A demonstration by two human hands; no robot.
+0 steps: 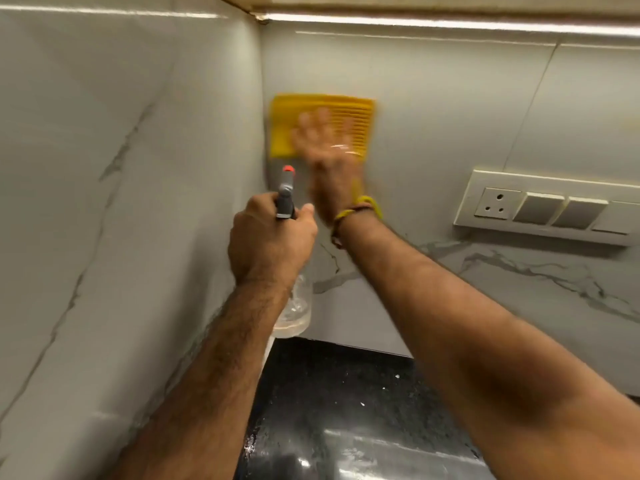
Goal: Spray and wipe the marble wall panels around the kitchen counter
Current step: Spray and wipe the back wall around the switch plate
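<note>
A yellow cloth (356,116) lies flat against the back marble wall panel (433,98), just right of the corner. My right hand (322,140) presses on it with fingers spread, blurred by motion. My left hand (270,240) grips a spray bottle (294,306) below the cloth. The bottle has a clear body and a grey trigger head with an orange nozzle (288,169) that points at the corner. The left marble wall panel (104,168) shows grey veins.
A switch plate with a socket and several switches (540,206) sits on the back wall to the right. A black speckled counter (332,410) lies below, wet and glossy. A light strip (450,24) runs under the cabinet above.
</note>
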